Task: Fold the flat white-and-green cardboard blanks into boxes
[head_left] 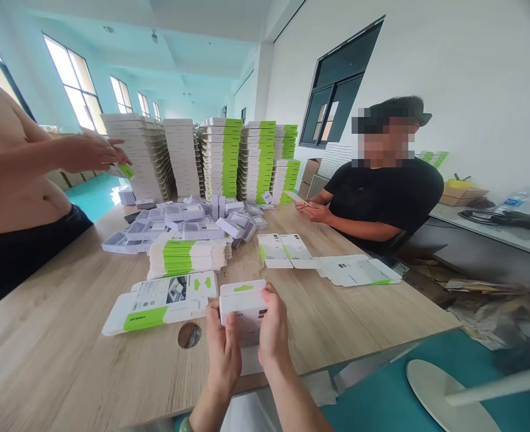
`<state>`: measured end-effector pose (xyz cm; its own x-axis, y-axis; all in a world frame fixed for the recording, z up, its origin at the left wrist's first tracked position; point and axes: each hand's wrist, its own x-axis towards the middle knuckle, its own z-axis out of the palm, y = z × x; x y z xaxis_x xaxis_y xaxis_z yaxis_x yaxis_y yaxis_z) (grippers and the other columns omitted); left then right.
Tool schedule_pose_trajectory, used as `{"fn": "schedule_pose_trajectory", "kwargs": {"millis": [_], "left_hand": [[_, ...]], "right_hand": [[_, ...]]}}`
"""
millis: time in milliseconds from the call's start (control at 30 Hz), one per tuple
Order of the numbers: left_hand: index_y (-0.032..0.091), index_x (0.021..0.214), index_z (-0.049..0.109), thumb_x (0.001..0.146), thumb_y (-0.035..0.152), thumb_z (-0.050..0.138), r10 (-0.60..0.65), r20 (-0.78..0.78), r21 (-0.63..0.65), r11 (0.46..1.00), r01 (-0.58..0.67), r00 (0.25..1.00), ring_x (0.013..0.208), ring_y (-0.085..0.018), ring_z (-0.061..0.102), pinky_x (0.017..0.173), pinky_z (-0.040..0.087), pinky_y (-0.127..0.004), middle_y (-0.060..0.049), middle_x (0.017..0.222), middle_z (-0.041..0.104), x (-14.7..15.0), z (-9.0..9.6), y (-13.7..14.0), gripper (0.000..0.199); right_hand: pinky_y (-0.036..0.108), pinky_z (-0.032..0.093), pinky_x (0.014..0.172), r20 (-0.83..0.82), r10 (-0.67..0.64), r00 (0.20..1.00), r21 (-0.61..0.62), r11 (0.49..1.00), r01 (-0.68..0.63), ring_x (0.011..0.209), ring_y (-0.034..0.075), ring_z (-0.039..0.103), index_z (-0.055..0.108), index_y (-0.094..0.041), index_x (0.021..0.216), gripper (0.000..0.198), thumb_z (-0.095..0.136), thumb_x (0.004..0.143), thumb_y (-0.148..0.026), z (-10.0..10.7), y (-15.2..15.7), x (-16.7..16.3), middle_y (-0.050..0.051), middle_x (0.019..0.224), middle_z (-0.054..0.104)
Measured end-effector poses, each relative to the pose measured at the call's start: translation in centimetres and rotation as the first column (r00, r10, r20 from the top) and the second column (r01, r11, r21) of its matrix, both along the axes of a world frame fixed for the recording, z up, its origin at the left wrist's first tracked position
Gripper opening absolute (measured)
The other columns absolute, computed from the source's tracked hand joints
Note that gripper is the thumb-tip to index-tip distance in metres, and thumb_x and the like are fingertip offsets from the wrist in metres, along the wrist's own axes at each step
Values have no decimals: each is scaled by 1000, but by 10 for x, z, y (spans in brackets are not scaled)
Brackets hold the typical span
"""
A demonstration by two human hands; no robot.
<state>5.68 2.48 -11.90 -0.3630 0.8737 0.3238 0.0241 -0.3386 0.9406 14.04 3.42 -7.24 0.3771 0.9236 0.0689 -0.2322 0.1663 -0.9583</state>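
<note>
Between my two hands I hold a white cardboard box (pixel 242 309) with a green hang-tab panel at its top, close to the table's front edge. My left hand (pixel 223 345) grips its left side, thumb on the front. My right hand (pixel 274 330) wraps round the right side, fingertips at the upper corner. Left of my hands lie flat printed cartons (pixel 145 319) in white and green. Behind them sits a stack of folded cartons (pixel 177 258). More flat cartons (pixel 359 270) lie to the right.
White plastic trays (pixel 197 228) are heaped mid-table, before tall stacks of boxes (pixel 222 159). A person (pixel 373 198) in black sits at the right holding a card. Another person (pixel 17 174) stands at the left. The table (pixel 66 372) has a round hole (pixel 189 335).
</note>
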Motion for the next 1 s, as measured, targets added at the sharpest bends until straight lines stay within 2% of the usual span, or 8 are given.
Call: {"fn": "schedule_pose_trajectory", "kwargs": {"millis": [167,300,400,567,667,833,933,1000], "left_hand": [[20,104,61,82,85,53,0,22,-69,998,1,1000,103,-30,66,94,50,-43,-11,103,70,-8,2,5,69],[22,99,55,84,83,52,136,77,-160,980,-123,988,100,-29,62,90,48,-43,-6,96,64,-15,15,13,63],[22,91,56,87,80,51,83,88,-212,975,-63,993,86,-25,60,81,48,-38,-1,82,60,-15,23,9,59],[20,91,66,77,80,66,-180,105,-226,953,200,978,86,-23,65,81,52,-34,-3,84,68,-12,23,-6,61],[19,95,66,80,79,63,-186,147,-259,941,219,971,82,-23,66,75,54,-34,-6,89,71,-10,15,-6,61],[16,106,66,89,77,51,-206,122,-276,933,232,971,77,-25,72,70,58,-37,-12,88,76,-8,6,0,65],[18,121,65,93,70,50,-219,-60,-270,943,196,974,110,-31,73,92,57,-45,-19,118,75,-27,6,5,61],[19,132,60,88,60,61,-174,-239,-264,958,109,955,139,-35,55,113,43,-51,-21,144,62,-54,7,10,60]], "right_hand": [[34,58,66,69,30,997,77,996,-35,80,26,72,67,-22,90,52,43,95,-68,-23,-11,-6,8,86,77],[36,61,79,313,54,948,154,982,-107,94,26,77,70,-22,114,41,57,97,-57,-55,-26,-8,10,106,81],[38,61,84,431,5,902,132,989,-69,102,29,77,71,-23,117,40,54,100,-55,-65,-27,-1,12,109,80],[44,61,88,359,-15,933,15,1000,10,104,33,76,72,-21,110,56,52,94,-70,-55,-22,19,17,111,79],[42,60,92,344,68,937,-30,998,-61,112,32,73,73,-21,113,56,59,90,-69,-55,-26,25,16,118,77],[41,61,84,336,25,942,-109,994,13,100,34,76,76,-19,108,59,70,78,-69,-50,-27,37,14,107,80],[39,61,63,337,-42,941,-179,978,108,81,32,77,72,-16,112,61,67,79,-66,-30,-2,64,14,99,81],[36,59,61,377,-92,921,-200,963,178,80,30,76,70,-15,112,51,63,87,-58,-12,26,91,13,97,80]]}}
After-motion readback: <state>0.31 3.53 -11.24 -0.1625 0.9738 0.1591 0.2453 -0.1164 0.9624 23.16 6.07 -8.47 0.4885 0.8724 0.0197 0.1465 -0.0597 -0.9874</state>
